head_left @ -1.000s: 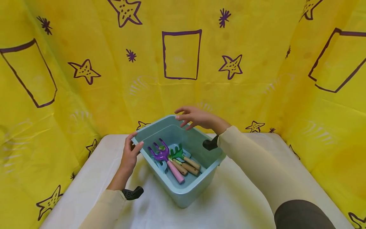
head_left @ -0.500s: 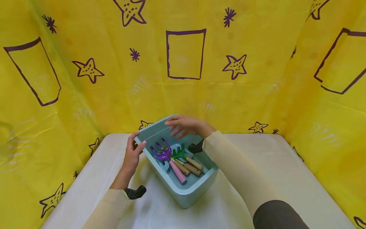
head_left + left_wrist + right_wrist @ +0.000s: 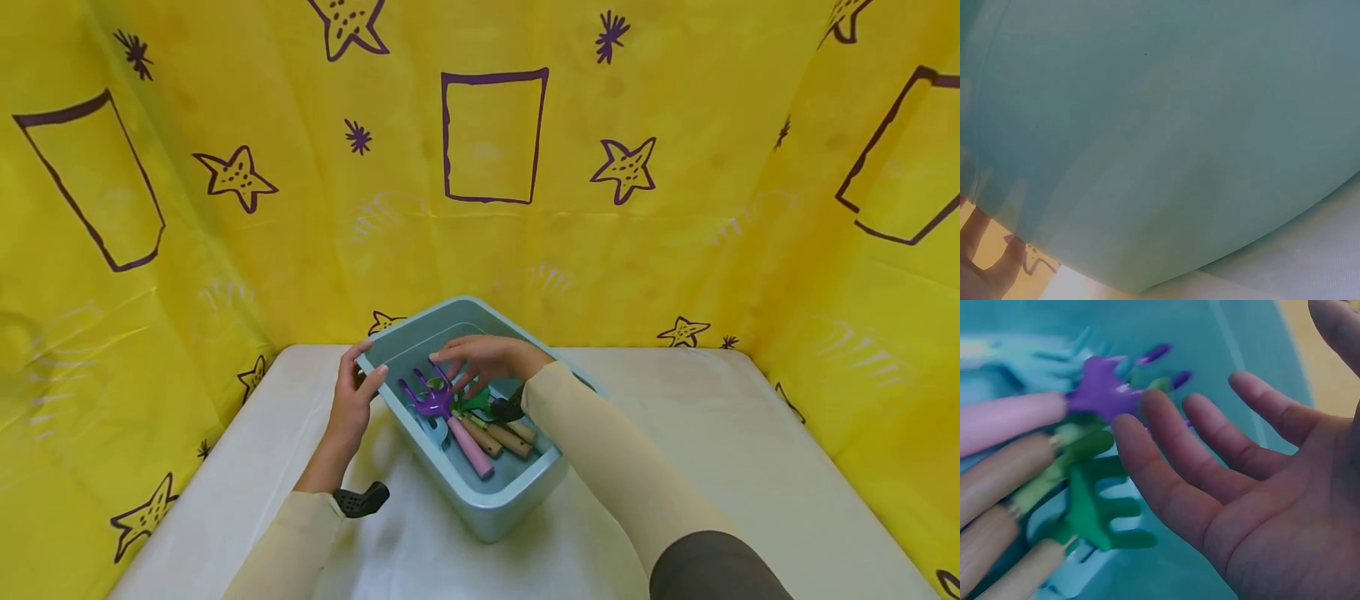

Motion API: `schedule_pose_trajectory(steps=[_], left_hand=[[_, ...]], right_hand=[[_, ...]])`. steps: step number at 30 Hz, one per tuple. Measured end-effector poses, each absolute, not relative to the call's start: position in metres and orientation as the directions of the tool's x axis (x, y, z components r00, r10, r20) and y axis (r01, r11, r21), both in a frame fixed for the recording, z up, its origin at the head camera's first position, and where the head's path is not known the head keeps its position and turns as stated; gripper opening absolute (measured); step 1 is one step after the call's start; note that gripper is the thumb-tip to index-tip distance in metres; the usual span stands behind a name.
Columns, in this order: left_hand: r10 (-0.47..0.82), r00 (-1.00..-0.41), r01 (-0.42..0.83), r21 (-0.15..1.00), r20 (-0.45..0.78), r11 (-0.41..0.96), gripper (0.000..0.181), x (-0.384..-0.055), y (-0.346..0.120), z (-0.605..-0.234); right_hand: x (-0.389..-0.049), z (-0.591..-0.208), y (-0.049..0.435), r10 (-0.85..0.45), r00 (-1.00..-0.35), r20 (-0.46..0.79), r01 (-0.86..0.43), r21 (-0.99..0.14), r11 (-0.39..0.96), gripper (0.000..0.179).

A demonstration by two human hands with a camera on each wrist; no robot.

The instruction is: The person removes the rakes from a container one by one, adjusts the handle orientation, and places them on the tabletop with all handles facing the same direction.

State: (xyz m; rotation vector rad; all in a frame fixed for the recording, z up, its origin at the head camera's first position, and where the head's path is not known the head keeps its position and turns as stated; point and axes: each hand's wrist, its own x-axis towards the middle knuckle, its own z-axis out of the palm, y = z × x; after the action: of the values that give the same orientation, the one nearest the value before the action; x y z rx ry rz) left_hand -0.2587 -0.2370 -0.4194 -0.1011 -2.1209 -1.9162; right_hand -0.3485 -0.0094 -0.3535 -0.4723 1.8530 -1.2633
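Observation:
A light blue-green plastic bin (image 3: 489,518) sits at an angle on the white surface. My left hand (image 3: 352,397) holds its left corner, thumb over the rim and fingers at the outer wall. Inside lies a purple hand fork (image 3: 432,405) with a pink handle, on top of other small garden tools. Beside it are a green rake (image 3: 1088,509) and several wooden handles (image 3: 512,441). Light blue tool heads (image 3: 1035,362) show partly underneath. My right hand (image 3: 487,356) is inside the bin above the tools, fingers spread and holding nothing; the right wrist view shows its palm.
A white covered table (image 3: 720,433) bears the bin. Yellow cloth (image 3: 330,250) printed with purple stars and outlines hangs around the back and both sides. Black wrist cameras (image 3: 363,499) sit on both cuffs.
My right hand has moved from over the bin's far rim, leftward and down into the bin, close to the purple fork's tines. The left hand keeps its hold on the corner.

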Motion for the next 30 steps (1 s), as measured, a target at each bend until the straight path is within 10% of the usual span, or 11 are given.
schedule_pose_trajectory(steps=[30], left_hand=[[-0.139, -0.956, 0.243, 0.963, 0.258, 0.116, 0.054, -0.259, -0.237, -0.421]], right_hand=[[-0.332, -0.382, -0.022, -0.573, -0.421, -0.703, 0.165, -0.681, 0.714, 0.057]])
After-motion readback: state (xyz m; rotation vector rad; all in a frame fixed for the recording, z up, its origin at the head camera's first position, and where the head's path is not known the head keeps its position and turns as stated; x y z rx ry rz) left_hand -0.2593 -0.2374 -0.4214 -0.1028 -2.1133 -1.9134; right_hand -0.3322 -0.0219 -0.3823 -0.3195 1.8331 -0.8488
